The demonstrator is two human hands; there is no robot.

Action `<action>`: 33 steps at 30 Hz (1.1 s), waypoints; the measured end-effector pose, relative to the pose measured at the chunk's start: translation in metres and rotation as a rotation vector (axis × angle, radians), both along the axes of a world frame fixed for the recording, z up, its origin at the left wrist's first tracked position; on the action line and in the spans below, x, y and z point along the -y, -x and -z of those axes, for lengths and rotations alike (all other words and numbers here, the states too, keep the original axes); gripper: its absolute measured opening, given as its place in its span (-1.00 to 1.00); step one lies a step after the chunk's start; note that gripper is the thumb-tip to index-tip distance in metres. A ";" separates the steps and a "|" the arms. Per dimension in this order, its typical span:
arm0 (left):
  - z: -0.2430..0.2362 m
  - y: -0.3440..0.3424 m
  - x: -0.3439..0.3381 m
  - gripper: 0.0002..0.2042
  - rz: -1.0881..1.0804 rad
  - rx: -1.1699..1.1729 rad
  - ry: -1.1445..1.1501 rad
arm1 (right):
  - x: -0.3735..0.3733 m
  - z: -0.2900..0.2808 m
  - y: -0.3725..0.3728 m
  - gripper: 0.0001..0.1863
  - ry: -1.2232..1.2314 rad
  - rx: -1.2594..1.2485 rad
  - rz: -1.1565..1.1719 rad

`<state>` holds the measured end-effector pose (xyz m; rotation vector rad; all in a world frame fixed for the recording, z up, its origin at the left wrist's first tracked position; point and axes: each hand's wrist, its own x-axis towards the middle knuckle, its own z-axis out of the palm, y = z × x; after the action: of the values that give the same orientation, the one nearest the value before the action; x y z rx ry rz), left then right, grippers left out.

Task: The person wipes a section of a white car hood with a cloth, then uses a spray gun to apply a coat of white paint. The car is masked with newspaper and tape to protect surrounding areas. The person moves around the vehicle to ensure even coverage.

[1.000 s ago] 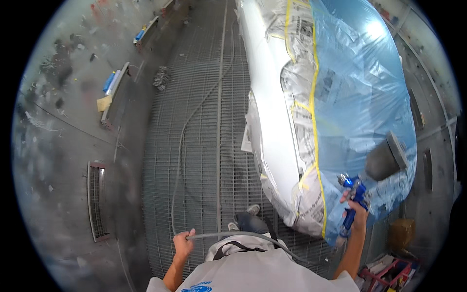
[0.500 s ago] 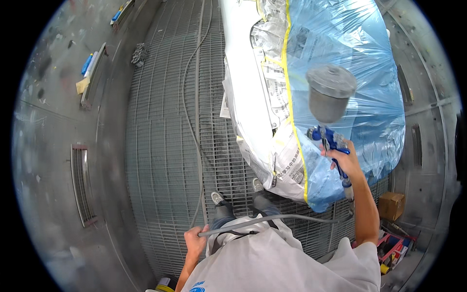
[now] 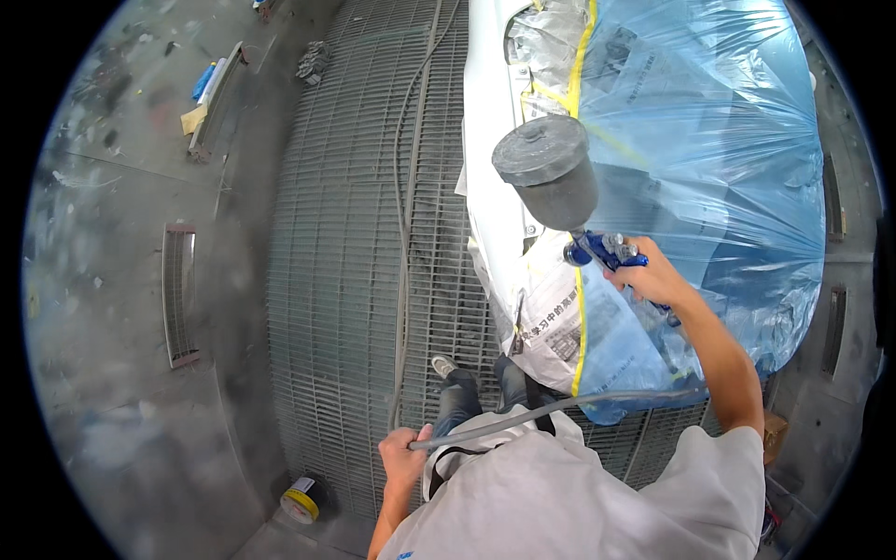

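My right hand (image 3: 650, 273) is closed round the handle of a blue spray gun (image 3: 607, 250). A grey lidded cup (image 3: 551, 177) sits on top of the gun, tilted to the left. The gun hangs over a car body masked with blue plastic film (image 3: 691, 187), printed paper (image 3: 553, 322) and yellow tape (image 3: 582, 327). Left of the masking, a bare white panel (image 3: 487, 177) shows. Low at the left, my left hand (image 3: 404, 455) grips a grey air hose (image 3: 504, 425), which crosses in front of my waist toward my right arm. My right fingers are partly hidden behind the gun.
Metal floor grating (image 3: 345, 233) runs along the left of the car, with the hose trailing over it. A round can with a yellow band (image 3: 301, 502) stands by the left wall. Wall lamps (image 3: 180, 294) line that wall. A cardboard box (image 3: 775, 437) is at the lower right.
The spray gun has moved left and tilted, its cup now over the edge of the white panel. My left hand keeps its hold on the hose. The whole view has shifted.
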<state>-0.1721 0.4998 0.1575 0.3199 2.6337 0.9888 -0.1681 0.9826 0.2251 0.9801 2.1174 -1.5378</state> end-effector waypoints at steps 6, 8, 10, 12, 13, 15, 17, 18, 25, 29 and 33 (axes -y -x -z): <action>-0.003 -0.014 -0.011 -0.62 -0.094 0.042 0.071 | -0.025 0.013 0.033 -0.87 -0.081 -0.147 -0.055; -0.004 -0.016 -0.013 -0.62 -0.102 0.038 0.076 | -0.034 0.011 0.046 -0.90 -0.086 -0.142 -0.049; -0.004 -0.016 -0.016 -0.62 -0.112 0.029 0.082 | -0.042 0.009 0.061 -0.89 -0.102 -0.192 -0.038; -0.004 -0.015 -0.020 -0.62 -0.127 0.032 0.096 | -0.052 0.008 0.077 -0.87 -0.120 -0.235 -0.030; -0.004 -0.015 -0.022 -0.63 -0.135 0.013 0.065 | -0.057 0.008 0.085 -0.86 -0.126 -0.250 -0.026; -0.006 -0.015 -0.026 -0.63 -0.165 0.028 0.071 | -0.069 0.009 0.102 -0.83 -0.137 -0.263 -0.015; -0.008 -0.015 -0.030 -0.64 -0.204 0.031 0.049 | -0.081 0.011 0.120 -0.80 -0.140 -0.264 0.000; -0.009 -0.015 -0.032 -0.65 -0.226 0.042 0.069 | -0.085 0.013 0.129 -0.79 -0.125 -0.300 0.027; -0.015 -0.014 -0.042 -0.71 -0.332 -0.005 -0.016 | -0.122 0.010 0.180 -0.86 -0.194 -0.373 0.090; -0.032 -0.009 -0.047 -0.76 -0.376 -0.037 -0.056 | -0.144 0.009 0.206 -0.87 -0.216 -0.416 0.139; -0.050 -0.002 -0.053 -0.78 -0.445 -0.071 -0.119 | -0.164 0.009 0.233 -0.87 -0.260 -0.473 0.162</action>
<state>-0.1704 0.5529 0.2075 -0.2236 2.7776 1.2907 -0.4009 1.1467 0.2165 0.9610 2.6770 -1.7392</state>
